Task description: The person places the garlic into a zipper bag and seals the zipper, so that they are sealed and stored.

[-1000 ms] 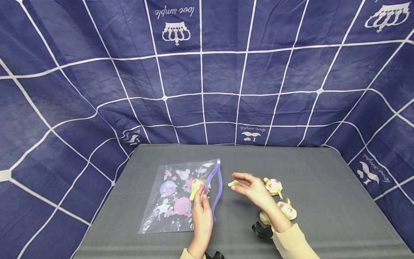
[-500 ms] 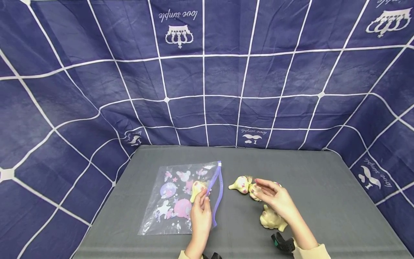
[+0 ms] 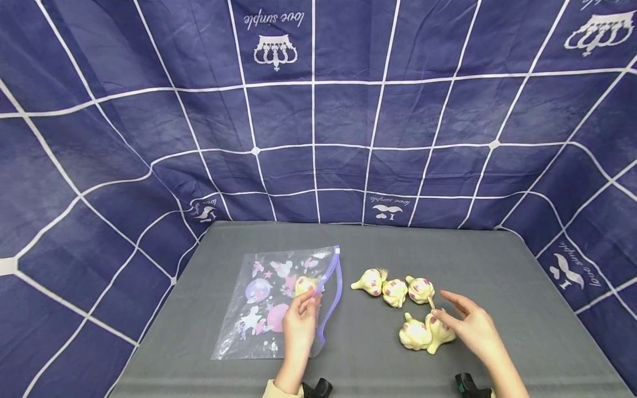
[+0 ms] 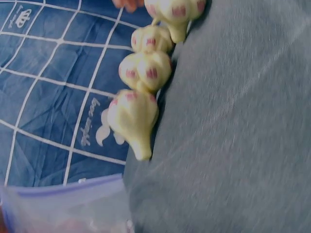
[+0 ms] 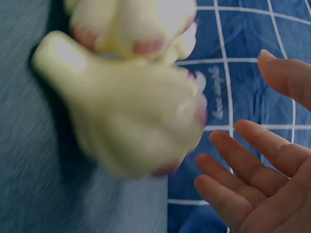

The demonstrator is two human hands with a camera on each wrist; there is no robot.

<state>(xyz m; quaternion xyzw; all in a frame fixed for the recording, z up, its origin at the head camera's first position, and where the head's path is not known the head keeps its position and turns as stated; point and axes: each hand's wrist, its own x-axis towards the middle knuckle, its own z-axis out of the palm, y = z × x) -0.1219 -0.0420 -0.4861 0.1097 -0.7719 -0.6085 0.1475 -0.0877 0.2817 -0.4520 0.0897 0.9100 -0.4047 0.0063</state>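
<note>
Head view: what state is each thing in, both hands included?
Clear printed plastic zip bag with purple edging: mouth open.
Cream garlic bulb at its mouth: seemingly inside, partly hidden.
Row of three cream, purple-patched garlic bulbs: loose, outside the bag.
Two nearer cream garlic bulbs: side by side, outside the bag.
Left hand: pinching the bag's edge.
Right hand: fingers spread, holding nothing.
Blue white-gridded cloth: hanging, wrinkled.

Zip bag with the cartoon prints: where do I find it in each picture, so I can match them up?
Head: the zip bag lies left of centre in the lower half, on the grey tabletop.
Left wrist: bottom left corner, only part of the zip bag showing, purple zip edge uppermost.
Right wrist: not in it.
Shared landmark: the blue cloth with white grid lines, seen in all three.
</note>
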